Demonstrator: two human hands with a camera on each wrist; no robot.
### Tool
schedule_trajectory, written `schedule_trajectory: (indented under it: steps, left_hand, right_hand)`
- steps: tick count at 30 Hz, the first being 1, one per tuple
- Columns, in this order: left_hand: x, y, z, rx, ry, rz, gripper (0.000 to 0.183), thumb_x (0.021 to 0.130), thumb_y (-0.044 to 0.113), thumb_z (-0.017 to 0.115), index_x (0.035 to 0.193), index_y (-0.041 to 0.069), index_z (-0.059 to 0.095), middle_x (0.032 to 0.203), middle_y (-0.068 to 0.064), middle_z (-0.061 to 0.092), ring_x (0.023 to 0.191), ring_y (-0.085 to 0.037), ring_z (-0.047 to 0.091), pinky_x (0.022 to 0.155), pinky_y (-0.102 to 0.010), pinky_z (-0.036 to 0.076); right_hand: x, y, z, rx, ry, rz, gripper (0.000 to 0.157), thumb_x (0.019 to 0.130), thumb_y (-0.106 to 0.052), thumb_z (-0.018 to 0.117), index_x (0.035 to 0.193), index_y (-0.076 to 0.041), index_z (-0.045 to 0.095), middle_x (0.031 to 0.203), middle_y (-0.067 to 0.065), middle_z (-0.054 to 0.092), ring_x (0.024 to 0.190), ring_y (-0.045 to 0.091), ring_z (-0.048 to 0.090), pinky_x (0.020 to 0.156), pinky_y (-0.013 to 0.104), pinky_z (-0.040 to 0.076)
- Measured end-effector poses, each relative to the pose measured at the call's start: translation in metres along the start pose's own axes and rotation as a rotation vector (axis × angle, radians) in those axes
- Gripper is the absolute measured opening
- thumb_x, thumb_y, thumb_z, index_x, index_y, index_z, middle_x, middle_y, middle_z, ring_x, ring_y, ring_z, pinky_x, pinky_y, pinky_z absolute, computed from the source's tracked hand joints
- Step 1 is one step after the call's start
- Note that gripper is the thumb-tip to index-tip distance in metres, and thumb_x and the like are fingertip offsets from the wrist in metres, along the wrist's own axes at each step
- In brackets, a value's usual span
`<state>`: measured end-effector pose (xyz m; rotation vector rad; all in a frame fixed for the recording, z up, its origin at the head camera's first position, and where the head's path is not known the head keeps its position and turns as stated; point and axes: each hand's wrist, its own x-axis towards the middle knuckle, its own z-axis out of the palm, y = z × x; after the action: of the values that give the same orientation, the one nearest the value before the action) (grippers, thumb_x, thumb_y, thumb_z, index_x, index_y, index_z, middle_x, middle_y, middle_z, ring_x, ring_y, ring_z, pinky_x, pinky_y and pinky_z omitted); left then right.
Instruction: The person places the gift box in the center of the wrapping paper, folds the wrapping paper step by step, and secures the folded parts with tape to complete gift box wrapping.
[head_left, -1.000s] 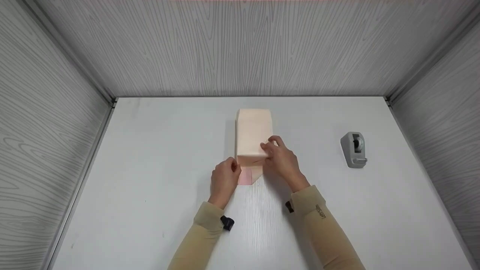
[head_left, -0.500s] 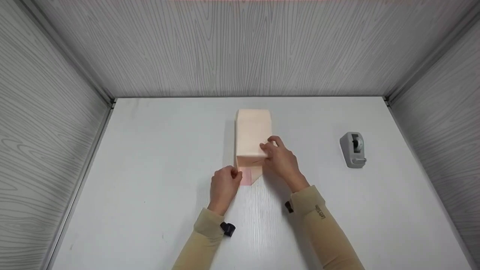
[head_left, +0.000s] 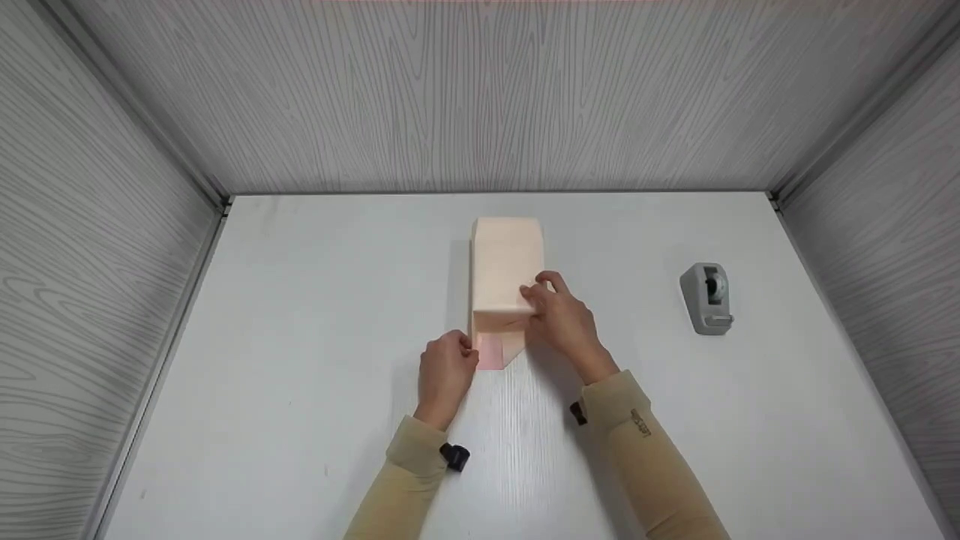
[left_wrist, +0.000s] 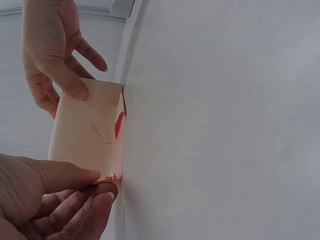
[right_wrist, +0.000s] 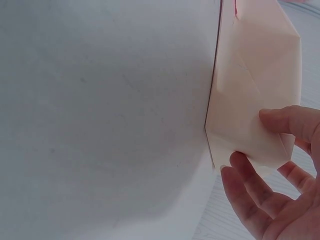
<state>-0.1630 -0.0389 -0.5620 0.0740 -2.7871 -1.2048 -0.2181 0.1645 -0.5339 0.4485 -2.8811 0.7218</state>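
A box-shaped packet in peach paper (head_left: 508,262) lies lengthwise on the white table in the head view. Its near end has folded paper, and a pink flap (head_left: 490,352) extends from it toward me. With thumb and fingertips, my left hand (head_left: 447,373) pinches the paper's left edge at that end; the left wrist view shows this pinch (left_wrist: 102,181) up close. My right hand (head_left: 566,322) holds the packet's near right corner, thumb on the end face and fingers along the side, as the right wrist view shows. What lies inside the paper is hidden.
A grey tape dispenser (head_left: 706,298) with a roll stands on the table (head_left: 300,337) to the right. Grey wood-grain panels (head_left: 480,97) enclose the table at the back and both sides.
My left hand has slid a little toward me and slightly left along the paper's edge, showing more of the near end. The right hand and the packet stay in place.
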Motion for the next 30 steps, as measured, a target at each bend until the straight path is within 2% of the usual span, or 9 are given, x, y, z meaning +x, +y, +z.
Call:
schedule_trajectory:
  steps: [8,13,20,25,30]
  left_hand:
    - [0.0039,0.0009,-0.0009,0.024,-0.019,-0.003,0.007,0.081,-0.002,0.068,0.081,0.005,0.065,0.066,0.0,0.061,0.054,-0.015,0.055,0.048,-0.031,0.043]
    - [0.0044,0.0004,0.0003,0.022,-0.048,-0.006,0.008,0.081,-0.003,0.069,0.086,0.004,0.066,0.066,0.0,0.059,0.057,-0.016,0.055,0.051,-0.031,0.044]
    - [0.0058,-0.0016,0.0005,-0.028,-0.04,0.027,0.009,0.08,-0.007,0.067,0.085,0.001,0.065,0.067,-0.001,0.058,0.06,-0.017,0.054,0.053,-0.032,0.045]
    - [0.0044,-0.0033,-0.0017,-0.018,-0.05,0.019,0.006,0.084,0.004,0.072,0.086,0.004,0.066,0.068,0.0,0.059,0.06,-0.015,0.056,0.054,-0.031,0.046]
    - [0.0053,-0.003,-0.0037,0.018,-0.008,0.039,0.006,0.087,0.012,0.071,0.086,0.006,0.069,0.072,-0.001,0.066,0.062,-0.016,0.061,0.057,-0.035,0.051]
  right_hand:
    - [0.0001,0.0006,0.0004,-0.016,0.024,-0.025,0.046,0.085,-0.006,0.076,0.129,-0.016,0.064,0.134,0.006,0.048,0.053,0.018,0.046,0.048,0.037,0.045]
    - [0.0001,0.0004,0.0002,-0.024,0.022,-0.019,0.046,0.085,-0.006,0.075,0.129,-0.016,0.064,0.134,0.005,0.047,0.053,0.018,0.046,0.048,0.037,0.046]
    - [0.0005,0.0002,0.0,-0.017,0.009,-0.01,0.047,0.086,-0.007,0.074,0.131,-0.016,0.063,0.135,0.005,0.047,0.054,0.02,0.048,0.05,0.039,0.047]
    - [0.0007,0.0002,0.0004,-0.021,-0.007,-0.009,0.048,0.087,-0.007,0.074,0.132,-0.017,0.062,0.136,0.005,0.047,0.057,0.021,0.051,0.053,0.04,0.048]
    - [0.0001,-0.0013,-0.0002,-0.002,-0.011,0.016,0.05,0.084,-0.004,0.075,0.132,-0.018,0.063,0.136,0.005,0.047,0.056,0.02,0.049,0.052,0.039,0.047]
